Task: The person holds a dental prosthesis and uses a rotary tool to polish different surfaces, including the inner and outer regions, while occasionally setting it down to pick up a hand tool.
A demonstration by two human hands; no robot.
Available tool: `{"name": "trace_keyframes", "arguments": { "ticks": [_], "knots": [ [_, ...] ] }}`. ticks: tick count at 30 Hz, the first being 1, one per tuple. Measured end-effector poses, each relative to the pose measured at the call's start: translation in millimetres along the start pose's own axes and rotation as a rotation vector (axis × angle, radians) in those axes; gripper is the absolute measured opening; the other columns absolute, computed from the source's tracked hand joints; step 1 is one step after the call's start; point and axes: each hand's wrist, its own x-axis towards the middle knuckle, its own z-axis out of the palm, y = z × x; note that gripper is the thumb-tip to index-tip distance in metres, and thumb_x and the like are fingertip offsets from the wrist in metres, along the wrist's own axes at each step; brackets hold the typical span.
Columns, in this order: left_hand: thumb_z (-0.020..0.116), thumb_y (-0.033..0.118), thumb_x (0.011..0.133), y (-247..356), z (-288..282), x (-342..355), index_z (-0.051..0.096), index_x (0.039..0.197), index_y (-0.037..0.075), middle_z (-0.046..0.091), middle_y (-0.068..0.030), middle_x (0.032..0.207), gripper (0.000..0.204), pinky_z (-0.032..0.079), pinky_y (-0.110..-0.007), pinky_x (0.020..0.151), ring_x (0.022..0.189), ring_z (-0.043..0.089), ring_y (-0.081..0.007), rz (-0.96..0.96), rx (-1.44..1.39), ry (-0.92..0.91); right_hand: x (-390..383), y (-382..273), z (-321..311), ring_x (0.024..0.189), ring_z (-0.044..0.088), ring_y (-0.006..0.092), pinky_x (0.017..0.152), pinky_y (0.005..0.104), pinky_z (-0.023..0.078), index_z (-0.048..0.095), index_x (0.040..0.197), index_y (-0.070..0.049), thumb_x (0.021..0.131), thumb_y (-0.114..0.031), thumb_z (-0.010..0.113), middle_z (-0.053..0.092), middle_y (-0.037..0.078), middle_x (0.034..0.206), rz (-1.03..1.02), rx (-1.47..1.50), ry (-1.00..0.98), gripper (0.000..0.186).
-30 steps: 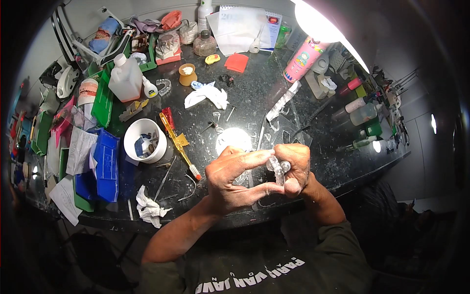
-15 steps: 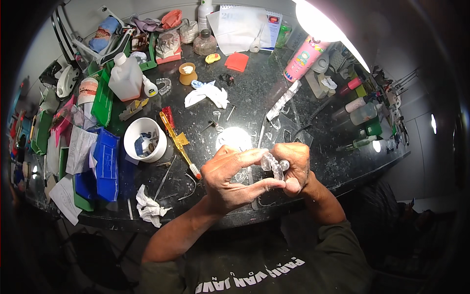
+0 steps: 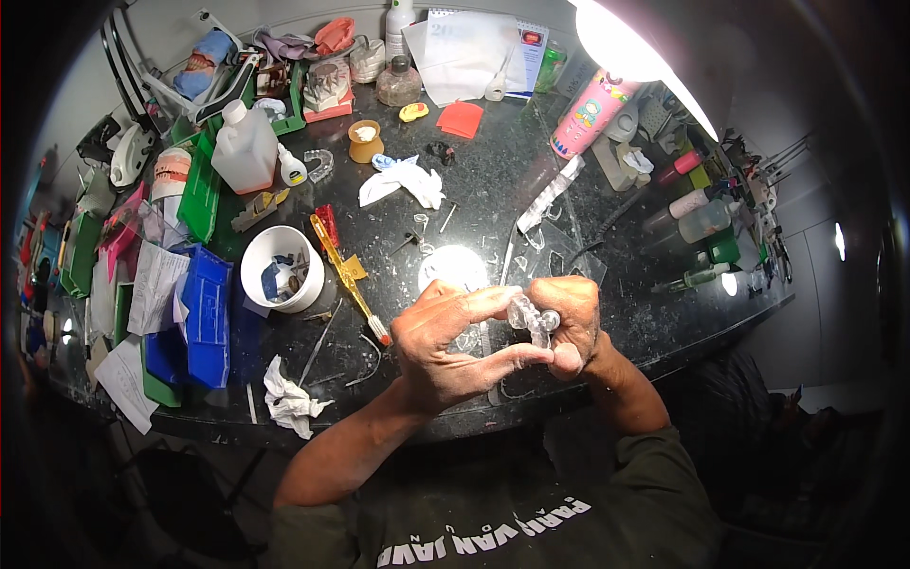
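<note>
A clear dental aligner (image 3: 521,313), curved and tooth-shaped, is held between the thumb and fingertips of my left hand (image 3: 441,341). My right hand (image 3: 572,318) is closed around a small tool with a round silvery end (image 3: 550,320), most of it hidden in the fist. That round end sits right against the aligner's right side; I cannot tell whether they touch. Both hands meet over the near part of the dark bench (image 3: 455,417), the left thumb reaching to the right thumb. A bright patch of lamp light falls on the bench just beyond them.
Left of my hands lie a yellow toothbrush (image 3: 346,275) and a white tub (image 3: 282,270) with small pieces inside. Crumpled tissue (image 3: 292,398) rests near the front edge. Blue bins (image 3: 207,318) stand at left, a pink cylinder (image 3: 592,114) at the back right, under the lamp (image 3: 626,43).
The aligner has turned slightly between my left fingers and the round tool end. Both hands keep almost the same place and grip.
</note>
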Motion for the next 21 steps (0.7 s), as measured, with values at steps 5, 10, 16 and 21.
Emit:
{"name": "trace_keyframes", "arguments": {
  "ticks": [5,10,16,21],
  "knots": [
    [0.094,0.027,0.058,1.7,4.5,2.9,0.073,0.097,0.003,0.074,-0.0087,0.09,0.051,0.048,-0.029,0.068,0.072,0.068,-0.0174,-0.028,-0.019,0.057,0.7,-2.5,-1.8,0.046,0.052,0.0221,0.044,0.0331,0.04,0.052,0.07,-0.003,0.074,-0.089,0.048,0.047,0.008,0.057,-0.011,-0.008,0.036,0.086],
    [0.094,0.029,0.058,2.3,5.0,3.7,0.074,0.095,0.004,0.074,-0.0079,0.088,0.049,0.047,-0.029,0.069,0.072,0.067,-0.0175,-0.053,-0.034,0.024,2.8,-5.0,-3.6,0.047,0.054,0.0226,0.045,0.0333,0.041,0.051,0.07,-0.002,0.071,-0.091,0.049,0.049,0.008,0.059,-0.006,0.011,0.045,0.089],
    [0.094,0.029,0.058,2.3,4.5,4.4,0.073,0.095,0.004,0.074,-0.0075,0.088,0.05,0.047,-0.029,0.068,0.072,0.067,-0.0175,-0.038,-0.044,0.018,5.8,-7.1,-5.3,0.048,0.055,0.0225,0.045,0.0325,0.042,0.051,0.07,-0.001,0.069,-0.092,0.05,0.05,0.009,0.059,-0.022,-0.028,0.015,0.09],
    [0.094,0.03,0.058,1.3,4.6,2.8,0.073,0.096,0.003,0.075,-0.0078,0.089,0.051,0.047,-0.029,0.069,0.072,0.069,-0.0174,-0.037,-0.04,0.023,4.1,-5.5,-4.7,0.045,0.051,0.02,0.043,0.0319,0.039,0.049,0.067,-0.002,0.071,-0.091,0.05,0.046,0.007,0.056,-0.015,0.014,0.015,0.089]
  ]
}}
